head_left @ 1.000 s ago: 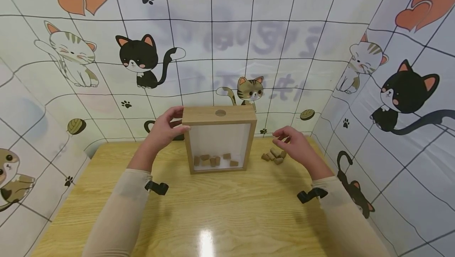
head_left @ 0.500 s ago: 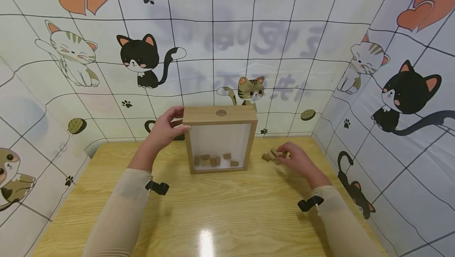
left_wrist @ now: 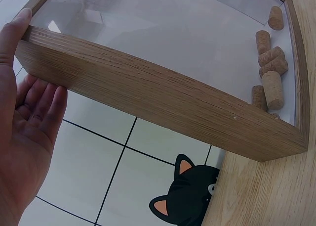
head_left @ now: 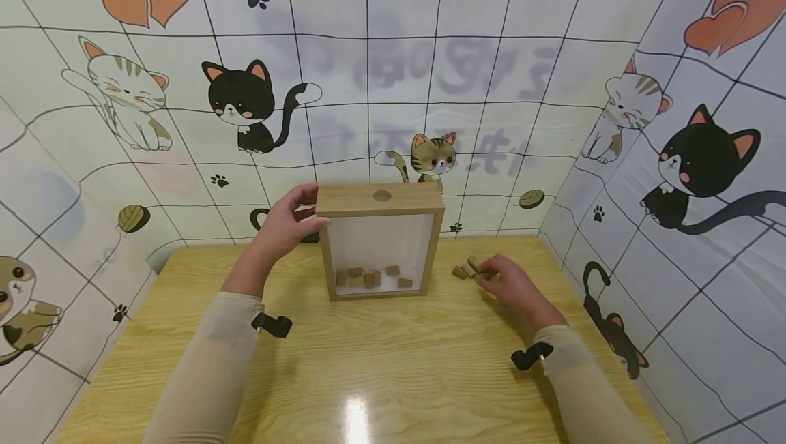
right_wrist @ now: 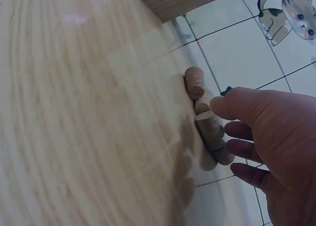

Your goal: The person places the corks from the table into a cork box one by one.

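A shallow wooden box (head_left: 380, 199) with a clear front and a round hole in its top edge stands upright on the table. Several corks (left_wrist: 273, 90) lie along its bottom behind the front pane. At the box's upper left corner my left hand (head_left: 282, 222) grips the frame, thumb on the front and fingers on the side and behind. To the right of the box is a small pile of corks (right_wrist: 210, 129). My right hand (head_left: 511, 286) reaches down to this pile from the right, thumb tip right at the corks and fingers loosely bent; it covers part of the pile.
The wooden table (head_left: 368, 355) has a glare spot near its front. Behind it and at both sides hangs a white wall covering (head_left: 399, 62) with printed grid lines, cats and hearts, close behind the box.
My right hand has come down from above the cork pile onto its right side, then shifted slightly lower. The left hand and the box have stayed in place.
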Demonstrator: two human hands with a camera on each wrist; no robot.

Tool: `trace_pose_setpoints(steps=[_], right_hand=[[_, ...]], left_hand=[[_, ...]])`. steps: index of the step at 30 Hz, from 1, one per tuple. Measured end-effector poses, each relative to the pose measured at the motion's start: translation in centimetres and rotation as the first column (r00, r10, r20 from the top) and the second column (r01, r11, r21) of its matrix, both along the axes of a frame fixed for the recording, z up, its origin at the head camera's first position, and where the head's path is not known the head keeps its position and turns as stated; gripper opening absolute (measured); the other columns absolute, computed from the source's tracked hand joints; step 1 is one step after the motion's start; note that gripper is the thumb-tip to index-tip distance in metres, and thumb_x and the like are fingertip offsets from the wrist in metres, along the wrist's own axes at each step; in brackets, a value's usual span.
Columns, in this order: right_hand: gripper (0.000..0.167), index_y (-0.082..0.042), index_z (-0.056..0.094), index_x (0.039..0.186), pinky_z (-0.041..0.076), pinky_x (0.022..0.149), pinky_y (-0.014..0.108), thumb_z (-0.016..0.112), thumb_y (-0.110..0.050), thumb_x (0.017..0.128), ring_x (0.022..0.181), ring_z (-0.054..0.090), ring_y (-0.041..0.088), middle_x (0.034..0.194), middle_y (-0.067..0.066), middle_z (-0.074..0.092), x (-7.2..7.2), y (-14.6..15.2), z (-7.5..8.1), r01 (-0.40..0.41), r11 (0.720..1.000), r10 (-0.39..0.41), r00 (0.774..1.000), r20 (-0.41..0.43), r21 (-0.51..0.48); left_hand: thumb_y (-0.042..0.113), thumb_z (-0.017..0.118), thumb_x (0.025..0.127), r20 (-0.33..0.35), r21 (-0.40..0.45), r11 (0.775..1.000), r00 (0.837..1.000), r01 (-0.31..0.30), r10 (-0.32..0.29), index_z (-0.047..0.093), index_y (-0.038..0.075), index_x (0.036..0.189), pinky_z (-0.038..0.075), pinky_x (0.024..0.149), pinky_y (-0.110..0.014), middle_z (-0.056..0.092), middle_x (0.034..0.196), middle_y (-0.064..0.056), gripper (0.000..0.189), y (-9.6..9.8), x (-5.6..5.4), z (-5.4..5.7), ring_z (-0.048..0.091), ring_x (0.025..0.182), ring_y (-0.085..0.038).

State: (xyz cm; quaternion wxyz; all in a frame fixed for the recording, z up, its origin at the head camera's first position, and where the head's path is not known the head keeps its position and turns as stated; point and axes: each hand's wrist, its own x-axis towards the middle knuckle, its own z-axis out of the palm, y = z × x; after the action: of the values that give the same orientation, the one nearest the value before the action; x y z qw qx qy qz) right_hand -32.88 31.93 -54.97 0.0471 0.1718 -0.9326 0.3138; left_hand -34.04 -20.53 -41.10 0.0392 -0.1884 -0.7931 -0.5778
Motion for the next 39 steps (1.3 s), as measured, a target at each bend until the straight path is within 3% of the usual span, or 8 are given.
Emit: trace_pose_setpoints(steps=[12,26,28,32,33,35,37,39], right_hand=[[0.020,-0.003,0.078,0.116,0.057,0.094,0.057,0.084,-0.005,0.097,0.107,0.063,0.034,0.110,0.009,0.067,-0.1,0.3,-1.0,-0.011,0.999,0.013,0.999,-0.047,0.039],[0.019,-0.009,0.074,0.115,0.056,0.079,0.046,0.080,-0.006,0.098,0.092,0.062,0.022,0.105,0.005,0.066,0.1,0.1,-1.5,-0.049,0.996,0.048,0.999,0.011,0.081],[0.020,-0.011,0.072,0.116,0.056,0.079,0.047,0.081,-0.007,0.098,0.092,0.063,0.026,0.103,0.003,0.066,0.2,0.0,-1.4,-0.051,0.995,0.050,0.999,0.021,0.091],[0.023,-0.012,0.070,0.116,0.054,0.082,0.050,0.080,-0.009,0.096,0.115,0.069,0.045,0.095,0.001,0.063,0.7,-0.3,-1.1,-0.054,0.993,0.051,0.998,0.039,0.101],[0.024,-0.012,0.070,0.117,0.053,0.081,0.049,0.079,-0.008,0.095,0.115,0.068,0.046,0.093,0.001,0.061,0.8,-0.4,-1.1,-0.054,0.994,0.050,0.998,0.048,0.091],[0.027,-0.011,0.069,0.119,0.050,0.078,0.046,0.077,-0.008,0.094,0.111,0.068,0.044,0.091,0.001,0.058,1.0,-0.6,-0.9,-0.051,0.996,0.047,0.997,0.055,0.073],[0.029,-0.010,0.069,0.123,0.047,0.073,0.042,0.074,-0.006,0.094,0.092,0.062,0.032,0.093,0.002,0.056,1.1,-0.7,-0.7,-0.046,0.998,0.043,0.997,0.056,0.040],[0.032,-0.007,0.070,0.126,0.046,0.071,0.039,0.072,-0.003,0.094,0.085,0.054,0.025,0.095,0.003,0.057,1.2,-0.9,-0.3,-0.038,0.999,0.039,0.999,0.035,-0.002]], left_hand=[[0.020,0.086,0.100,0.000,-0.007,1.000,1.000,-0.004,0.004,0.046,0.010,0.166,0.047,0.124,-0.057,0.055,0.155,-0.018,0.078,0.0,-0.2,-0.2,0.052,0.147,-0.042],[0.016,0.086,0.099,-0.008,0.004,1.000,1.000,-0.003,0.003,0.046,0.008,0.165,0.047,0.125,-0.055,0.056,0.154,-0.018,0.077,0.0,0.0,0.1,0.053,0.147,-0.040],[0.016,0.085,0.100,-0.013,0.003,1.000,1.000,-0.001,0.001,0.045,0.008,0.166,0.046,0.125,-0.055,0.055,0.154,-0.019,0.078,0.0,0.0,0.0,0.053,0.147,-0.040],[0.015,0.085,0.100,-0.008,0.007,1.000,1.000,0.007,-0.007,0.044,0.006,0.166,0.044,0.127,-0.055,0.055,0.154,-0.021,0.078,0.0,0.0,0.1,0.052,0.148,-0.041],[0.016,0.085,0.100,-0.005,0.009,1.000,1.000,0.011,-0.010,0.044,0.006,0.166,0.044,0.127,-0.055,0.055,0.154,-0.021,0.078,0.0,0.0,0.1,0.052,0.148,-0.041],[0.016,0.085,0.100,0.001,0.014,1.000,1.000,0.012,-0.012,0.045,0.006,0.166,0.045,0.126,-0.055,0.055,0.154,-0.021,0.077,0.0,0.0,0.1,0.052,0.148,-0.041],[0.015,0.085,0.100,0.001,0.012,1.000,1.000,0.009,-0.009,0.045,0.006,0.166,0.046,0.125,-0.055,0.055,0.154,-0.021,0.077,0.1,0.0,0.1,0.052,0.148,-0.041],[0.016,0.085,0.100,-0.003,0.007,1.000,1.000,0.007,-0.007,0.045,0.006,0.166,0.046,0.125,-0.055,0.055,0.154,-0.020,0.078,0.1,0.1,0.1,0.052,0.148,-0.042]])
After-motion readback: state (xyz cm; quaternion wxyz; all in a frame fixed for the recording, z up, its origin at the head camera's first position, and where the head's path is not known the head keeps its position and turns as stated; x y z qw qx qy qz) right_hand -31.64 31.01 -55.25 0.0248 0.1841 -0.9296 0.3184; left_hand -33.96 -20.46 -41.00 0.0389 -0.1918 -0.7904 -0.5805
